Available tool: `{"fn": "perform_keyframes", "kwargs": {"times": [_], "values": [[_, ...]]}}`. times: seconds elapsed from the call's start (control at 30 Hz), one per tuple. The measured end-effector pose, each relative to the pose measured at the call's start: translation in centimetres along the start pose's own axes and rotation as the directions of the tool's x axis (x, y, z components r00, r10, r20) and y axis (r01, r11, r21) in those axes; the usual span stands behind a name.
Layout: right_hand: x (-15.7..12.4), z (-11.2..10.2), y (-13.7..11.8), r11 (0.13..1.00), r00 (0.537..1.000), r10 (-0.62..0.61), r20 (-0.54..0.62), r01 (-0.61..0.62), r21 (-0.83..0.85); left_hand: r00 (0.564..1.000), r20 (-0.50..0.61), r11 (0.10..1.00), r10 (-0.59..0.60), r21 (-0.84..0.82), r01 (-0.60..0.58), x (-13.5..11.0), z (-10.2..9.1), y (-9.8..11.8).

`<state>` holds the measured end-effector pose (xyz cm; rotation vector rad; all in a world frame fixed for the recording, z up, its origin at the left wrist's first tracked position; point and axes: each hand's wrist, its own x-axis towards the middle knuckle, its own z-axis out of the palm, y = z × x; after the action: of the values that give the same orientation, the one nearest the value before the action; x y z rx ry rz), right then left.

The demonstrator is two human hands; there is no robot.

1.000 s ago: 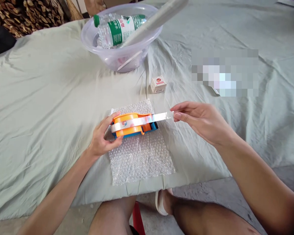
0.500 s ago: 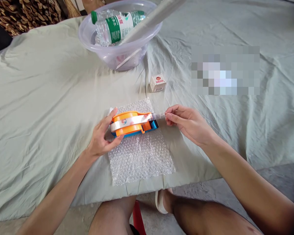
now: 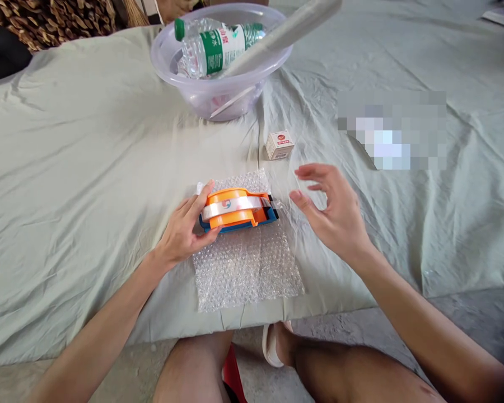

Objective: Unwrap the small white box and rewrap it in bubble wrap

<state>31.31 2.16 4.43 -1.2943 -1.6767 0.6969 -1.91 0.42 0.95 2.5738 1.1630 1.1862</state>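
My left hand grips the left end of an orange and blue tape dispenser, thumb on the near side and fingers on the far side. A roll of clear tape sits in it, its free end at the dispenser's right tip. Under the dispenser lies a sheet of bubble wrap. To the right, my right hand is in the air with fingers apart, holding nothing. Beyond the wrap stands a small white and red box, touched by neither hand.
A translucent basin at the back holds plastic bottles, one with a green label, and a long pale roll jutting over its rim. Wrinkled grey-green cloth covers the table. A blurred-out patch lies at right.
My right hand has let go of the tape's end, opened its fingers and drawn slightly away. My left hand still holds the dispenser. The whole view has shifted a little.
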Motion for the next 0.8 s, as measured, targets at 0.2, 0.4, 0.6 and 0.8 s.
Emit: {"fn": "perform_keyframes", "kwargs": {"times": [0.2,0.4,0.6,0.8], "values": [[2.1,2.3,-4.5,0.902,0.798,-0.408,0.444,0.429,0.057,0.998,0.06,0.999,-0.029,-0.042,0.032,-0.1,-0.5,-0.3],[3.7,3.8,-5.8,0.913,0.767,-0.38,0.518,0.4,0.077,0.991,0.117,0.993,-0.068,-0.09,0.078,-0.1,-0.8,-0.3],[3.3,3.1,-6.4,0.864,0.77,-0.472,0.429,0.502,0.048,0.988,0.077,0.974,-0.133,-0.176,0.145,-0.7,-0.1,0.0],[3.7,2.7,-8.0,0.818,0.727,-0.502,0.469,0.576,-0.017,0.993,0.06,0.968,-0.105,-0.223,0.116,-0.6,-0.1,-0.1]]}}
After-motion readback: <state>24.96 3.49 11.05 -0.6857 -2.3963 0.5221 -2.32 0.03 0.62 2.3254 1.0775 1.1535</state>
